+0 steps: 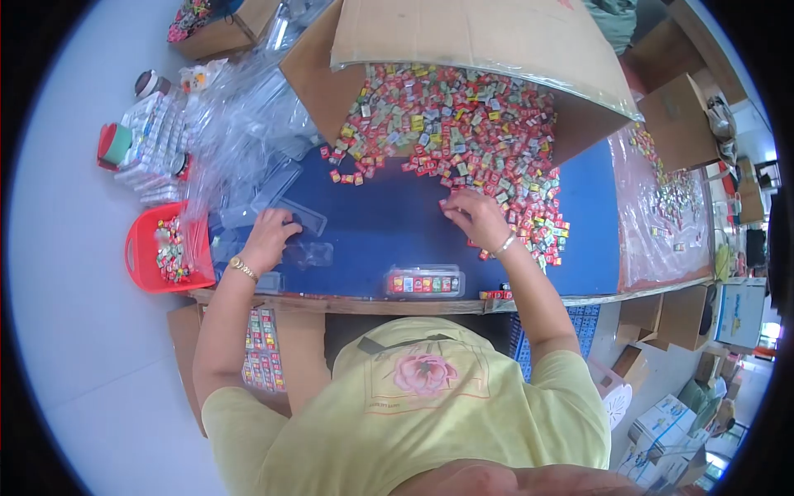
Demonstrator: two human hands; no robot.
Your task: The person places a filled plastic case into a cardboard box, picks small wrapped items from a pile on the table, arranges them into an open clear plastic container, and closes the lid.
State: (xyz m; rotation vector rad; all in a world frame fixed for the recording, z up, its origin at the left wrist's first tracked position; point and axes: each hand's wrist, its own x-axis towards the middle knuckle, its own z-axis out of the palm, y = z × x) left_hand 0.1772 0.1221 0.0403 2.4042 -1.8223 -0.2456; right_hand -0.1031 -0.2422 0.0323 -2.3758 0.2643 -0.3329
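Observation:
My right hand (480,218), with a bracelet at the wrist, pinches a small red printed block (444,203) over the blue table top. Just beyond it lies a big heap of small red, yellow and green blocks (463,124), spilling from a tipped cardboard box (471,33). On the left, my left hand (270,238) is over clear plastic trays (304,217), fingers bent with a gap between thumb and forefinger; any clear plastic in it cannot be made out. Near the front edge sits a clear tray (425,282) with a row of blocks inside.
A red basket (147,256) with loose blocks stands at the table's left end. Crumpled clear plastic (240,107) and stacked trays cover the back left. A few blocks (496,294) lie at the front edge. Plastic sheeting (653,248) with more blocks is on the right.

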